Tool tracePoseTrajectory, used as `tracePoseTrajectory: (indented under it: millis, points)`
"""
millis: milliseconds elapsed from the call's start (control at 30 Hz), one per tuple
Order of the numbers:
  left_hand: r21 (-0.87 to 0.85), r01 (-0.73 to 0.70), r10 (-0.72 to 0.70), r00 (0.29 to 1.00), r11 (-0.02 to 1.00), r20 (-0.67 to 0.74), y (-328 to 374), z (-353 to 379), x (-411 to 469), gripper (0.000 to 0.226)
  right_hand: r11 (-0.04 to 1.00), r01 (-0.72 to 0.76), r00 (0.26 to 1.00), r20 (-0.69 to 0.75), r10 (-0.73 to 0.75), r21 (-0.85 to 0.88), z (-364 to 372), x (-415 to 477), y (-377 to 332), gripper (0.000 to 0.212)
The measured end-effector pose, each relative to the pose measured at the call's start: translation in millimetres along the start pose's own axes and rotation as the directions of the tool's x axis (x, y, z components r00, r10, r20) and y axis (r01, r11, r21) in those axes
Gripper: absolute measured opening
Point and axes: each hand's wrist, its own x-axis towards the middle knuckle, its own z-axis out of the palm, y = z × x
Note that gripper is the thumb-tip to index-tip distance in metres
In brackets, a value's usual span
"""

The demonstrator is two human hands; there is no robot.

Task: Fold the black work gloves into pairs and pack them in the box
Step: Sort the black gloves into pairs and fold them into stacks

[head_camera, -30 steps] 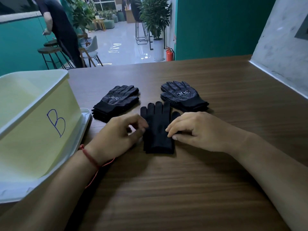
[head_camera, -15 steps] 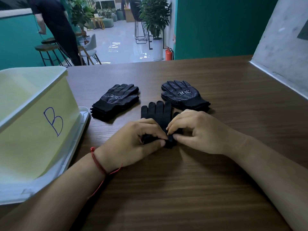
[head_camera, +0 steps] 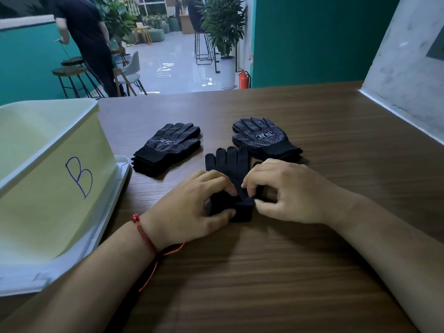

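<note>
While left hand (head_camera: 189, 207) and right hand (head_camera: 288, 193) pinch, glove cuff (head_camera: 242, 210) now folded over

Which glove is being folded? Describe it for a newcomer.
On the table, right of the box marked B, lie three glove bundles. The glove is the nearest, gripped at its cuff by the left hand and right hand. Unlike the left stack and right stack behind, it has no white dots.

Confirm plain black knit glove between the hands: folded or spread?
Partly folded: plain black glove, cuff end bunched up, pinched by left hand and right hand; glove fingers flat.
</note>
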Motion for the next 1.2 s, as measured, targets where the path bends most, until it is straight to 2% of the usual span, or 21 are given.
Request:
tracePoseTrajectory:
  millis: [200, 333, 467, 533, 633, 733, 767, 833, 933, 967, 1100, 1200]
  points:
    - [0.004, -0.022, 0.021, 0.998, 1.0, 0.057, -4.6, -14.2, -1.7, 0.035, 1.0, 0.027, 0.998, 0.052, -0.026, -0.015, -4.7, -1.5, -2.3, 0.027]
    - [0.138, -0.132, 0.129, 0.991, 0.982, 0.032, 0.1, -12.6, 1.4, 0.015, 0.996, 0.07, 0.994, 0.09, -0.064, -0.06, -5.0, -1.4, -5.8, 0.045]
    - [0.154, -0.152, 0.156, 0.988, 0.976, -0.014, 3.7, -15.3, 2.1, 0.011, 0.994, 0.077, 0.995, 0.067, -0.072, -0.075, -1.1, 1.2, -8.0, 0.045]
    - [0.097, -0.126, 0.13, 0.991, 0.987, -0.035, 1.5, -15.9, 0.4, 0.012, 0.993, 0.085, 0.996, 0.042, -0.082, -0.081, 3.2, 4.3, -7.3, 0.035]
    - [-0.093, -0.111, 0.109, 0.994, 0.989, -0.027, 1.3, -18.0, -0.7, 0.011, 0.996, 0.074, 0.997, -0.016, -0.075, -0.058, 10.8, 7.5, -5.5, 0.024]
    - [-0.29, -0.091, 0.09, 0.996, 0.953, -0.017, -0.3, -23.9, -2.4, 0.02, 0.995, -0.012, 0.997, -0.069, 0.019, 0.103, 12.4, 7.7, -4.6, 0.026]
    - [-0.299, -0.083, 0.083, 0.996, 0.951, -0.013, -3.0, -24.8, -2.4, 0.025, 0.989, -0.027, 0.994, -0.097, 0.041, 0.146, 11.7, 7.8, -5.3, 0.024]
    - [-0.212, -0.065, 0.065, 0.998, 0.975, -0.007, -9.5, -20.9, -1.0, 0.032, 0.976, -0.049, 0.989, -0.124, 0.077, 0.214, 12.6, 8.0, -2.7, 0.023]
    - [-0.103, -0.011, 0.005, 0.998, 0.995, -0.063, -15.8, -12.7, 1.3, 0.025, 0.959, -0.073, 0.98, -0.159, 0.12, 0.274, 13.3, 8.1, -1.8, 0.024]
    - [-0.11, 0.019, -0.028, 0.996, 0.994, -0.088, -17.1, -11.7, 1.4, 0.023, 0.953, -0.072, 0.976, -0.177, 0.128, 0.293, 12.8, 7.9, -3.0, 0.02]
    - [-0.225, 0.178, -0.216, 0.964, 0.958, -0.156, -13.8, -12.6, 1.9, 0.038, 0.929, -0.087, 0.965, -0.202, 0.168, 0.359, 11.7, 10.5, -7.1, 0.046]
    - [-0.26, 0.25, -0.287, 0.951, 0.933, -0.115, -11.4, -13.4, 3.9, 0.045, 0.92, -0.12, 0.965, -0.175, 0.197, 0.373, 14.9, 8.1, -4.3, 0.025]
